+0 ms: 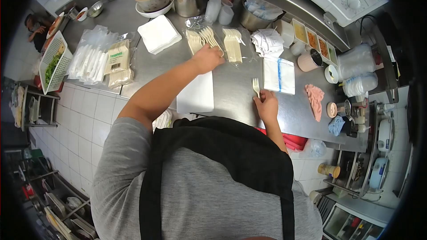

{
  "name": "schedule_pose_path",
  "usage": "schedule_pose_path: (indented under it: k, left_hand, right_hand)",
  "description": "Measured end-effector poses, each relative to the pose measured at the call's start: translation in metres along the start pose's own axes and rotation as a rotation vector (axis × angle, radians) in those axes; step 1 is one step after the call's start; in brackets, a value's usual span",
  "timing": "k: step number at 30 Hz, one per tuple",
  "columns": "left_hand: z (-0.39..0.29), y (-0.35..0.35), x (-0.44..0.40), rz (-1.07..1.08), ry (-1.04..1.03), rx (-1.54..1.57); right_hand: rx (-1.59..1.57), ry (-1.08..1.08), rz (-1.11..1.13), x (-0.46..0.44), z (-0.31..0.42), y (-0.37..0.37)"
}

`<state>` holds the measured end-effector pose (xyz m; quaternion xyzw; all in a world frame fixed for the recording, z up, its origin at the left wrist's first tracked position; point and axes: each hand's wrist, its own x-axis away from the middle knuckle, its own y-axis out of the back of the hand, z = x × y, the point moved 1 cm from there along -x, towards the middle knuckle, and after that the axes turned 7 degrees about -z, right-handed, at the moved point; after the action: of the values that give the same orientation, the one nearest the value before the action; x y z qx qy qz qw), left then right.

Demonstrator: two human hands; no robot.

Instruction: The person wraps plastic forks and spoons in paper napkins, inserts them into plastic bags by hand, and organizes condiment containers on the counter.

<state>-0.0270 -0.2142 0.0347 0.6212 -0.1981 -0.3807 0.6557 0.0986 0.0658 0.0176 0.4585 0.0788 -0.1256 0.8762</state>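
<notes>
In the head view, my right hand (267,105) pinches a pale disposable fork (255,86) by its handle, tines pointing away from me, near the table's front edge. My left hand (208,59) reaches across to an opened clear pack of pale forks (207,36). Its fingers are curled at the near end of the pack, and what is between them is hidden. Just right of that pack lies another pack of pale cutlery (232,46). A white sheet or board (195,93) lies under my left forearm. Beside the fork is a white folded stack with a blue stripe (279,75).
White napkins (159,34), plastic-wrapped white items (89,60) and wrapped cutlery (118,58) lie on the steel table to the left. Crumpled papers (267,42), food trays (312,40) and a pink cloth (315,101) are on the right. Another person (38,31) stands far left.
</notes>
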Motion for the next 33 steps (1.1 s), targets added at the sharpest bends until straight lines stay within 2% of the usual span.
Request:
schedule_pose_path:
  k: [5, 7, 10, 11, 14, 17, 19, 24, 30, 33]
  left_hand:
    - [-0.064, 0.010, -0.014, 0.066, -0.242, 0.068]
    - [-0.095, 0.010, -0.014, -0.031, -0.328, 0.240]
    - [-0.126, 0.016, -0.020, 0.082, -0.400, 0.275]
    - [-0.129, 0.019, -0.021, 0.147, -0.392, 0.299]
    - [-0.128, 0.009, -0.012, -0.097, -0.341, 0.388]
    - [-0.116, 0.021, 0.018, -0.277, -0.147, 0.568]
    - [-0.099, 0.036, 0.053, -0.341, -0.026, 0.566]
    - [-0.074, 0.044, 0.134, -0.235, 0.198, 0.559]
    - [-0.084, 0.037, 0.164, -0.066, 0.119, 0.500]
    - [-0.086, 0.028, 0.179, -0.123, 0.133, 0.500]
  right_hand:
    - [0.015, -0.059, -0.004, 0.011, -0.019, 0.007]
    - [0.021, -0.048, -0.019, 0.012, -0.023, 0.008]
    - [0.044, -0.094, -0.025, 0.016, -0.023, 0.010]
    - [0.043, -0.096, -0.032, 0.017, -0.024, 0.010]
    - [0.028, -0.095, -0.055, 0.017, -0.027, 0.008]
    - [-0.032, -0.063, -0.082, 0.013, -0.023, 0.005]
    - [-0.097, -0.025, -0.104, 0.009, -0.008, 0.004]
    - [-0.150, 0.008, -0.039, 0.006, 0.031, -0.005]
    - [-0.053, 0.081, 0.047, 0.009, 0.035, -0.020]
    - [-0.016, 0.081, 0.053, 0.012, 0.032, -0.024]
